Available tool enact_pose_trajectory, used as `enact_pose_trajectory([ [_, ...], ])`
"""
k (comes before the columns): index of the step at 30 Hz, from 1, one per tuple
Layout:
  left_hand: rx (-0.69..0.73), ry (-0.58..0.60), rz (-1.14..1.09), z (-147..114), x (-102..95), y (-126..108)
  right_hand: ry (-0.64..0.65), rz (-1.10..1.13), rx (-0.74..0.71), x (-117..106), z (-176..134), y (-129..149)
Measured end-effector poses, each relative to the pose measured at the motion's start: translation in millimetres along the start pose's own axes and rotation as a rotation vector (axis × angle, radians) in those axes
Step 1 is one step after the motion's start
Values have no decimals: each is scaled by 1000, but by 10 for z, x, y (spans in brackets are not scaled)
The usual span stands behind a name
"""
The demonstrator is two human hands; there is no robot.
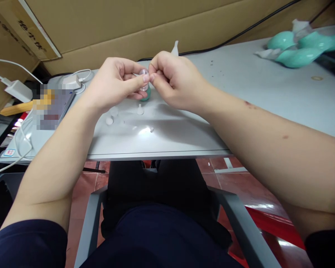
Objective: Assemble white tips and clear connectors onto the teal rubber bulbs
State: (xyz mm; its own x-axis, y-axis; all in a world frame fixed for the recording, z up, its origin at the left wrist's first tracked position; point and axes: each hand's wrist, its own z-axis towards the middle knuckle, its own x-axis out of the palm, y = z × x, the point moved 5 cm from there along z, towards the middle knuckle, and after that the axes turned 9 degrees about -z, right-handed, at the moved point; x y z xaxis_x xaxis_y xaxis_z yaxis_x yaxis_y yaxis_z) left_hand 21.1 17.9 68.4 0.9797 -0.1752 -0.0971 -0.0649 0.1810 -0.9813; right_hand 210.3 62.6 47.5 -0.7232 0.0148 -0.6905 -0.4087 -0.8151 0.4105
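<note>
My left hand [120, 82] is closed around a small clear plastic piece with a rounded top [144, 76], pinched between thumb and fingers above the table. Just below it shows a teal rounded thing [146, 94], partly covered by my fingers; whether the two are joined I cannot tell. My right hand [174, 80] is right beside the clear piece, its thumb and forefinger pinched together. What sits in that pinch is hidden. Behind the right hand a white tapered tip [175, 48] sticks up. On the tabletop under my hands lie a small white nozzle-shaped piece [140, 109] and a white round piece [109, 121].
Teal bulb-shaped pieces with whitish ends [298, 48] lie at the back right, near a small tan ring [317, 78]. A phone-like device [64, 104], a yellow handle [19, 108] and white chargers [19, 91] with cables occupy the left. Cardboard [128, 26] walls the back.
</note>
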Motion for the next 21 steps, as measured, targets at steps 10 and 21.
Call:
enact_pose_trajectory([
  [10, 21, -47, 21, 0, -24, -6, -137, 164, 156, -52, -34, 16],
  [21, 0, -10, -60, -32, 10, -3, -68, 222, 136, 31, -29, -12],
])
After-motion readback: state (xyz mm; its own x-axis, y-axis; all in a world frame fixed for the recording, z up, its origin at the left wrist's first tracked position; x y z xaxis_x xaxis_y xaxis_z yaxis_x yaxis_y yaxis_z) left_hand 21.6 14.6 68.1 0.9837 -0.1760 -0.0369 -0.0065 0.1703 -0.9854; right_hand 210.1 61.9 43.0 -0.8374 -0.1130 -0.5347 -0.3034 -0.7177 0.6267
